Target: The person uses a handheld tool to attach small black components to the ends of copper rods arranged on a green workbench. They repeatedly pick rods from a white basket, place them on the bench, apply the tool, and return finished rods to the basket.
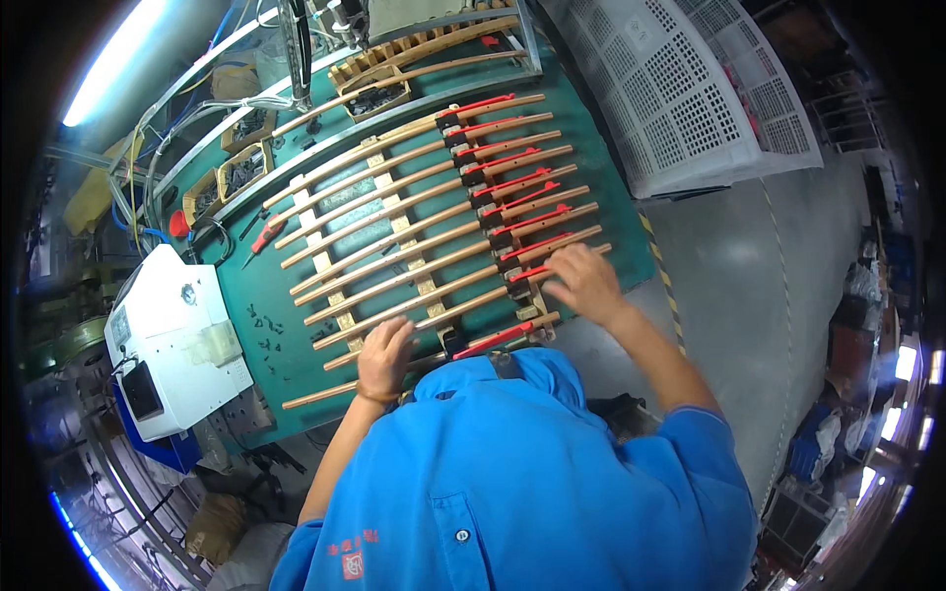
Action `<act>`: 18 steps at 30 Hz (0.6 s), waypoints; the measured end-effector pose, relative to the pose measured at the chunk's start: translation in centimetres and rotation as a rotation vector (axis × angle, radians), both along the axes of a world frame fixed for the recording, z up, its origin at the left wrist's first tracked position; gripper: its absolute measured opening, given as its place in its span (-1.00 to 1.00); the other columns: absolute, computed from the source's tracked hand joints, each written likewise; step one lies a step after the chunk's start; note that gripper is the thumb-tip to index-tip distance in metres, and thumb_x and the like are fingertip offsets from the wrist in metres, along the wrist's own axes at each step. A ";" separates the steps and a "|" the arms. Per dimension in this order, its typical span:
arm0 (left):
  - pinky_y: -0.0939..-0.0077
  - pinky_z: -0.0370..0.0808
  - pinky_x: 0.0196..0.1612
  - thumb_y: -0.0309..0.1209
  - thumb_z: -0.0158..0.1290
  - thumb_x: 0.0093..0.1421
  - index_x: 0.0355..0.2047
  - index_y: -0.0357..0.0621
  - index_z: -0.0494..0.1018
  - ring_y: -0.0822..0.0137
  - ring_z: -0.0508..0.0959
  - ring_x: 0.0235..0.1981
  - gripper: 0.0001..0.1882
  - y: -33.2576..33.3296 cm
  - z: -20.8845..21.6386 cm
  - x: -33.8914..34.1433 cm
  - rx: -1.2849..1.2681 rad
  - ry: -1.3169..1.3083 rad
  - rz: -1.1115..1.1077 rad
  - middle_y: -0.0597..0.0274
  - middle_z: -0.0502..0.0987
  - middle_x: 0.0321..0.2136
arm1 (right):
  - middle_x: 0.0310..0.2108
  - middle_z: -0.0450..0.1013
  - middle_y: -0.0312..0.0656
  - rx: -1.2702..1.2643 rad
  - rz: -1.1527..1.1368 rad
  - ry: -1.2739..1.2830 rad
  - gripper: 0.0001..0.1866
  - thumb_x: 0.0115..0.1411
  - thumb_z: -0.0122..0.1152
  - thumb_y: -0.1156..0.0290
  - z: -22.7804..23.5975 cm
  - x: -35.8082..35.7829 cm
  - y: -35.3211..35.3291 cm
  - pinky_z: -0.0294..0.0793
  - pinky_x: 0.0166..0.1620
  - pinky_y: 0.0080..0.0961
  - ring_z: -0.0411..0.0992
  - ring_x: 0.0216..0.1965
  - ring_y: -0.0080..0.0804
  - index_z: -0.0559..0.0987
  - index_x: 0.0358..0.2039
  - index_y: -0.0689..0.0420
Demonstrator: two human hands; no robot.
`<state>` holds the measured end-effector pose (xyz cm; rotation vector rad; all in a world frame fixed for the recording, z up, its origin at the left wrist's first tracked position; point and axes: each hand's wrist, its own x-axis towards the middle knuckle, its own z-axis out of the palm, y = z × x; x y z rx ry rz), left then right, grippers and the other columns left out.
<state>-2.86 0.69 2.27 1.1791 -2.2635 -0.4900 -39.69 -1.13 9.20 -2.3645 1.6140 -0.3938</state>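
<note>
Head view: shows slender wooden rods [325, 341] side by side, slanting across the centre of the frame over pale wooden crossbars [399, 224] on a green tabletop [251, 305]. Toward the right ends of the rods, right of centre, a line of dark blocks [490, 219] with red strips [493, 340] on or against them.

At lower centre, left hand [386, 360] partly open, fingers loosely bent over the lower rods; cannot tell whether gripping one or only resting there. Right of centre, right hand [588, 284] also partly open, fingers curled, fingertips at or just beside a rod's right end and a red strip; cannot tell whether pinching either.

To work well here, probably best to steady one rod with the left hand and make small adjustments with the right fingertips, pressing down rather than sideways so as not to jog neighbouring rods. Check by eye for even spacing along the crossbars. Keep the blue shirt [493, 443] off the lowest rod [320, 395], likely easy to knock. Leave the red-handled screwdriver [266, 234] and small dark pieces [258, 322], left of centre, well apart from the rods.
</note>
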 end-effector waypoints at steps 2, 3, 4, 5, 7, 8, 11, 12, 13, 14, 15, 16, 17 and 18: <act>0.30 0.47 -0.21 -0.43 0.21 -0.06 -0.23 -0.08 0.48 0.11 0.52 -0.27 -0.67 1.8 0.9 2.4 0.150 -0.044 -0.084 0.18 0.52 -0.30 | -0.30 0.42 -0.20 0.260 0.045 -0.073 -0.63 -0.10 0.37 0.23 -0.8 1.0 2.8 0.37 -0.15 -0.32 0.40 -0.20 -0.19 0.50 -0.30 0.12; 0.31 0.45 -0.26 -0.42 0.21 -0.08 -0.24 -0.07 0.49 0.14 0.51 -0.31 -0.68 3.1 0.2 3.9 0.203 -0.115 -0.118 0.21 0.51 -0.35 | -0.32 0.41 -0.19 0.278 0.095 0.014 -0.63 -0.09 0.37 0.23 -2.2 0.9 4.1 0.37 -0.16 -0.33 0.41 -0.22 -0.20 0.49 -0.29 0.11; 0.32 0.42 -0.30 -0.40 0.22 -0.09 -0.25 -0.05 0.51 0.16 0.49 -0.35 -0.68 4.0 -0.6 4.8 0.254 -0.187 -0.149 0.23 0.50 -0.39 | -0.34 0.40 -0.19 0.294 0.147 0.100 -0.62 -0.08 0.36 0.23 -3.8 0.7 5.2 0.37 -0.17 -0.34 0.41 -0.24 -0.21 0.48 -0.28 0.11; 0.35 0.40 -0.33 -0.42 0.21 -0.11 -0.27 -0.04 0.52 0.19 0.47 -0.38 -0.69 4.0 0.0 5.0 0.193 -0.257 -0.163 0.23 0.48 -0.42 | -0.37 0.38 -0.20 0.272 0.111 0.081 -0.62 -0.07 0.36 0.25 -4.4 1.1 5.6 0.36 -0.16 -0.35 0.41 -0.26 -0.23 0.47 -0.26 0.09; 0.36 0.38 -0.33 -0.43 0.20 -0.13 -0.28 -0.03 0.53 0.21 0.47 -0.38 -0.68 4.0 -0.8 5.1 0.187 -0.286 -0.172 0.23 0.47 -0.44 | -0.35 0.37 -0.19 0.267 0.132 0.082 -0.61 -0.07 0.35 0.26 -5.3 0.7 5.7 0.35 -0.14 -0.34 0.40 -0.25 -0.23 0.47 -0.24 0.09; 0.37 0.37 -0.33 -0.44 0.19 -0.14 -0.28 -0.03 0.53 0.22 0.47 -0.37 -0.68 4.0 -1.0 5.2 0.187 -0.303 -0.178 0.23 0.47 -0.45 | -0.34 0.36 -0.19 0.268 0.142 0.079 -0.61 -0.07 0.35 0.26 -5.5 0.5 5.8 0.34 -0.13 -0.33 0.40 -0.24 -0.23 0.46 -0.23 0.09; 0.29 0.41 -0.41 -0.44 0.16 -0.02 -0.24 -0.05 0.53 0.13 0.48 -0.46 -0.73 2.7 0.8 3.5 0.286 -0.042 -0.122 0.16 0.43 -0.53 | -0.29 0.38 -0.21 0.144 0.122 -0.037 -0.58 -0.04 0.32 0.27 -2.3 -0.7 5.0 0.33 -0.12 -0.31 0.37 -0.22 -0.24 0.46 -0.18 0.13; 0.28 0.42 -0.43 -0.43 0.16 0.00 -0.24 -0.05 0.53 0.12 0.48 -0.48 -0.74 2.0 1.3 2.8 0.325 0.055 -0.115 0.15 0.42 -0.55 | -0.28 0.38 -0.22 0.100 0.081 -0.079 -0.58 -0.03 0.31 0.27 -1.1 -1.1 4.8 0.33 -0.12 -0.31 0.37 -0.23 -0.24 0.46 -0.17 0.14; 0.23 0.43 -0.48 -0.41 0.14 0.06 -0.24 -0.07 0.53 0.06 0.48 -0.52 -0.78 1.4 1.9 1.6 0.314 0.081 -0.124 0.09 0.41 -0.57 | -0.29 0.40 -0.23 0.035 0.033 -0.066 -0.62 0.00 0.29 0.25 0.1 -1.1 4.6 0.33 -0.14 -0.32 0.36 -0.25 -0.23 0.47 -0.20 0.16; 0.22 0.43 -0.47 -0.41 0.14 0.06 -0.24 -0.07 0.53 0.05 0.48 -0.52 -0.78 0.9 1.4 0.9 0.338 0.116 -0.159 0.09 0.42 -0.56 | -0.31 0.40 -0.22 0.053 0.008 -0.051 -0.63 0.00 0.29 0.25 0.2 -1.8 4.7 0.33 -0.14 -0.33 0.36 -0.25 -0.23 0.48 -0.22 0.17; 0.22 0.43 -0.47 -0.41 0.14 0.06 -0.23 -0.07 0.53 0.05 0.48 -0.52 -0.77 0.6 0.2 0.2 0.360 0.156 -0.192 0.09 0.42 -0.56 | -0.33 0.40 -0.22 0.070 -0.014 -0.033 -0.65 0.00 0.29 0.24 0.1 -3.0 4.6 0.33 -0.14 -0.33 0.36 -0.25 -0.23 0.49 -0.24 0.17; 0.22 0.42 -0.47 -0.41 0.14 0.06 -0.23 -0.07 0.53 0.05 0.48 -0.52 -0.77 0.5 -0.9 -0.5 0.383 0.195 -0.225 0.08 0.43 -0.55 | -0.34 0.40 -0.22 0.086 -0.036 -0.015 -0.66 0.00 0.29 0.24 0.0 -4.1 4.5 0.33 -0.14 -0.34 0.36 -0.25 -0.22 0.50 -0.27 0.17; 0.21 0.43 -0.45 -0.42 0.12 0.08 -0.22 -0.10 0.52 0.03 0.49 -0.49 -0.78 0.5 -1.6 -1.4 0.381 0.127 -0.242 0.07 0.44 -0.54 | -0.39 0.41 -0.22 0.127 -0.046 -0.027 -0.69 0.00 0.29 0.22 -0.3 -4.9 4.3 0.34 -0.16 -0.35 0.36 -0.26 -0.23 0.52 -0.32 0.15; 0.21 0.43 -0.44 -0.42 0.10 0.10 -0.21 -0.11 0.51 0.02 0.50 -0.47 -0.78 0.3 -2.2 -2.3 0.366 0.133 -0.274 0.06 0.46 -0.50 | -0.39 0.41 -0.23 0.148 -0.059 -0.020 -0.70 0.01 0.29 0.22 -1.1 -5.9 4.6 0.34 -0.16 -0.35 0.36 -0.26 -0.23 0.52 -0.32 0.13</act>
